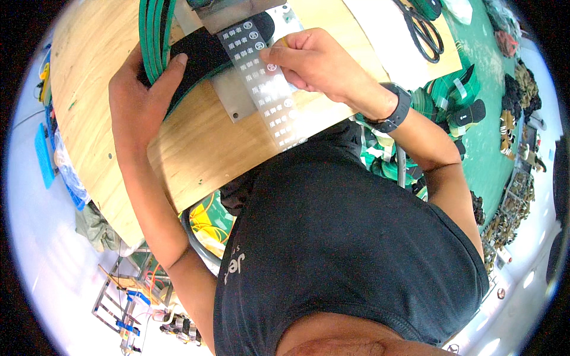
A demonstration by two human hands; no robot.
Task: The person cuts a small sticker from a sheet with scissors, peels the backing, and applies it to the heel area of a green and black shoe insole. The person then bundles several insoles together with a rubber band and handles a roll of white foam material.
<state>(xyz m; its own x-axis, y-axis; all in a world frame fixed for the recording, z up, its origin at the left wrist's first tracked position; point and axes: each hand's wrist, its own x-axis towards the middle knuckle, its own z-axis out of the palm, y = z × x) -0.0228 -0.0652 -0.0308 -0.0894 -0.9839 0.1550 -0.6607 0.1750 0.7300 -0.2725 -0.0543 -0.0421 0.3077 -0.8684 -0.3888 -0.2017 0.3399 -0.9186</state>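
Note:
My left hand point(139, 98) curls around a bundle of green-edged black insoles point(155, 35), its thumb pressed against them. One black insole point(199, 50) lies flat beside that hand, its rounded end reaching under a clear strip of white printed labels point(267, 89). The strip runs across the insole and down over the table's near edge. My right hand point(312, 62) is closed in a pinch at the strip's right edge, over the insole's end. Beneath the strip sits a metal plate point(233, 98). Part of a machine point(237, 12) overhangs the insole at the top.
The wooden table point(89, 77) curves around in front of me. Scissors with black handles point(424, 32) lie at the far right on a white sheet point(380, 24). Bundles of green and black insoles point(454, 98) are piled on the green floor to the right. A metal frame point(119, 296) stands lower left.

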